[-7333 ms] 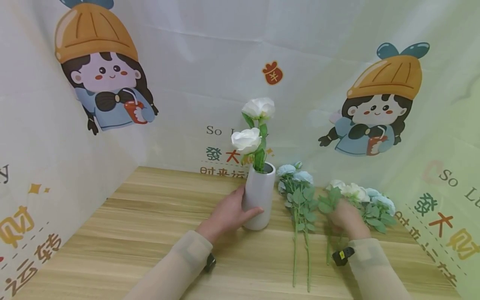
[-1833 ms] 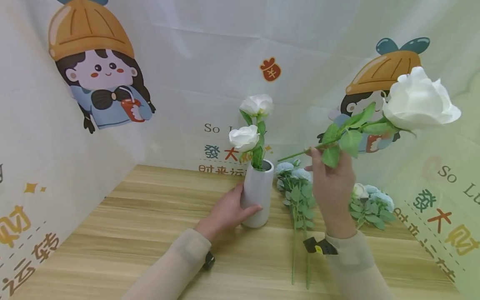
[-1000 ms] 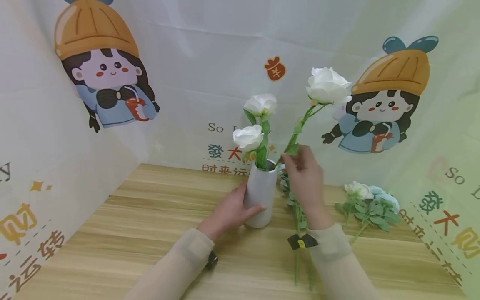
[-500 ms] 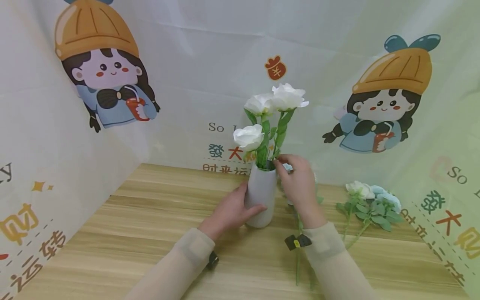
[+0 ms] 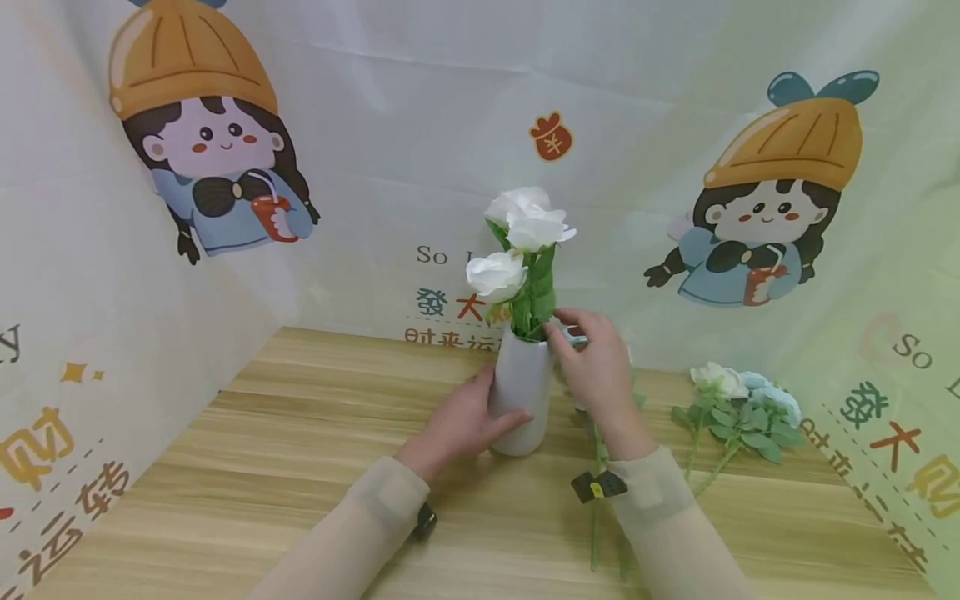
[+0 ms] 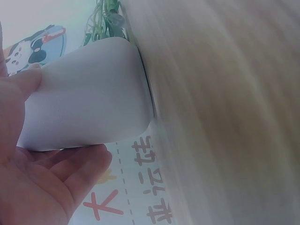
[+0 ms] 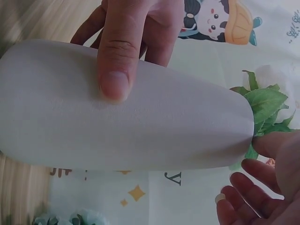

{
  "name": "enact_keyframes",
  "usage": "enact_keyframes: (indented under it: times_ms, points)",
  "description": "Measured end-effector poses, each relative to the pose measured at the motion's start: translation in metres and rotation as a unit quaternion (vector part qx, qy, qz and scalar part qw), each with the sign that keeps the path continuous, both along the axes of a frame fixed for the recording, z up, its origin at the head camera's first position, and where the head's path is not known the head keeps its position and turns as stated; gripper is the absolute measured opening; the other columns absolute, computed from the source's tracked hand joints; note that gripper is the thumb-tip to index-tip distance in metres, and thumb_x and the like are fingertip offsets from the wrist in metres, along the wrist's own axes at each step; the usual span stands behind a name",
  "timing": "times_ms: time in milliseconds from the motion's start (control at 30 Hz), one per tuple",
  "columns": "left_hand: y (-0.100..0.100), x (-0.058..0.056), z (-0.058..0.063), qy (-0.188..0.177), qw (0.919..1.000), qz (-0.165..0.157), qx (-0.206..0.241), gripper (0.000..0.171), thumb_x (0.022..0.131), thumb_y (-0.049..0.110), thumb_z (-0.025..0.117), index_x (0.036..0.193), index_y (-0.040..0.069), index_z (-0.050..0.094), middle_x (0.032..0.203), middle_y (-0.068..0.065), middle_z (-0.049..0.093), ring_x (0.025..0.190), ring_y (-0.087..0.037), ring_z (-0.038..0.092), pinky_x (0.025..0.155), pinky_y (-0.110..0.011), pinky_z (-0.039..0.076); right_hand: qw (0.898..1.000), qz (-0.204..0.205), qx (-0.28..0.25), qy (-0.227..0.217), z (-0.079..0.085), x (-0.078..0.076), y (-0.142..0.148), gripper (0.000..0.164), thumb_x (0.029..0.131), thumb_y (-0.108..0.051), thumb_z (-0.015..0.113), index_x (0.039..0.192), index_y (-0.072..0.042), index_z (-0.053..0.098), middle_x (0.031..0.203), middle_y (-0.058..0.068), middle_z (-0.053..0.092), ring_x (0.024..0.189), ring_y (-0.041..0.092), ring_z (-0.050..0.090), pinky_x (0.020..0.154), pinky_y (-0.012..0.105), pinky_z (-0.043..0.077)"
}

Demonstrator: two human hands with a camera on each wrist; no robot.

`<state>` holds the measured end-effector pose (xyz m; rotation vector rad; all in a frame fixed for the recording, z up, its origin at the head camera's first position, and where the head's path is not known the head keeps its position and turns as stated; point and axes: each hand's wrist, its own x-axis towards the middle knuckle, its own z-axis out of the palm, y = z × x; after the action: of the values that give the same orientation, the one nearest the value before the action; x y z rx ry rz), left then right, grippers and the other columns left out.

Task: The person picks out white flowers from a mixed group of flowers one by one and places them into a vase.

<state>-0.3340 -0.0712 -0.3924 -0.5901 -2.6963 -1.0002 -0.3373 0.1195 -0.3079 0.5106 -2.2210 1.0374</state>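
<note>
A smooth white vase [image 5: 519, 392] stands upright on the table with three white roses in it. My left hand [image 5: 457, 421] holds the vase round its lower body, thumb across the front, as the right wrist view also shows. At the vase's mouth is my right hand [image 5: 600, 362], its thumb and forefinger pinching the green at the base of the newest white rose [image 5: 536, 227]. In the right wrist view the thumb touches the rim beside a green leaf [image 7: 267, 104], while the other fingers are loosely bent. The stem ends are hidden inside the vase.
Behind and below my right hand lie pale blue flowers, mostly covered, their long green stems [image 5: 596, 533] pointing towards me. Further right on the wooden table [image 5: 300, 467] lie a white flower [image 5: 718, 381] and a pale blue flower [image 5: 776, 402]. A printed cloth [image 5: 420, 125] surrounds the table.
My right hand took a white rose from the right side, lifted it, brought it left and lowered it into the vase. The bloom now sits lower, against the other two. My left hand stays put.
</note>
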Motion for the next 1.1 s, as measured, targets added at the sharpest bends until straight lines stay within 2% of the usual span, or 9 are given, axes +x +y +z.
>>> enact_keyframes:
  times_ms: [167, 467, 667, 867, 1100]
  points:
    - [-0.001, 0.001, 0.000, 0.004, 1.0000, -0.001, 0.003, 0.087, 0.088, 0.055, 0.071, 0.147, 0.003, 0.034, 0.130, -0.012, 0.054, 0.111, -0.022, 0.055, 0.094, -0.044, 0.050, 1.000, 0.004, -0.016, 0.020, 0.000, 0.000, 0.003, 0.028, 0.097, -0.023, 0.068, 0.117, -0.003, 0.069, 0.110, 0.011, 0.063, 0.094, 0.024, 0.061, 0.073, 0.040, 0.059]
    - [0.000, 0.000, -0.001, 0.003, 1.0000, 0.006, 0.002, 0.089, 0.087, 0.056, 0.071, 0.148, 0.004, 0.033, 0.131, -0.013, 0.054, 0.111, -0.023, 0.055, 0.095, -0.044, 0.049, 0.998, -0.009, -0.005, 0.067, -0.005, -0.001, 0.018, 0.023, 0.096, -0.018, 0.067, 0.113, -0.003, 0.071, 0.108, 0.010, 0.067, 0.091, 0.023, 0.060, 0.069, 0.044, 0.057]
    - [0.000, 0.000, -0.001, -0.002, 1.0000, 0.006, 0.005, 0.089, 0.087, 0.055, 0.072, 0.148, 0.004, 0.033, 0.132, -0.013, 0.054, 0.113, -0.023, 0.054, 0.096, -0.044, 0.048, 0.998, -0.028, 0.013, 0.061, -0.010, 0.000, 0.034, 0.022, 0.096, -0.020, 0.066, 0.112, -0.005, 0.072, 0.108, 0.008, 0.066, 0.092, 0.024, 0.060, 0.068, 0.043, 0.056]
    - [0.000, 0.002, 0.001, -0.003, 1.0000, 0.004, 0.007, 0.089, 0.087, 0.054, 0.072, 0.148, 0.003, 0.032, 0.132, -0.015, 0.054, 0.113, -0.024, 0.054, 0.096, -0.044, 0.049, 0.997, -0.031, 0.032, 0.069, -0.016, 0.002, 0.056, 0.021, 0.095, -0.012, 0.066, 0.112, -0.001, 0.070, 0.109, 0.013, 0.065, 0.092, 0.026, 0.059, 0.071, 0.046, 0.054]
    - [0.000, 0.002, 0.001, -0.008, 0.9999, 0.009, 0.003, 0.088, 0.087, 0.054, 0.072, 0.148, 0.003, 0.033, 0.132, -0.015, 0.053, 0.113, -0.025, 0.054, 0.096, -0.044, 0.048, 0.996, -0.052, 0.053, 0.043, -0.023, 0.001, 0.083, 0.024, 0.098, -0.017, 0.063, 0.116, -0.002, 0.069, 0.113, 0.015, 0.063, 0.095, 0.028, 0.058, 0.072, 0.047, 0.054]
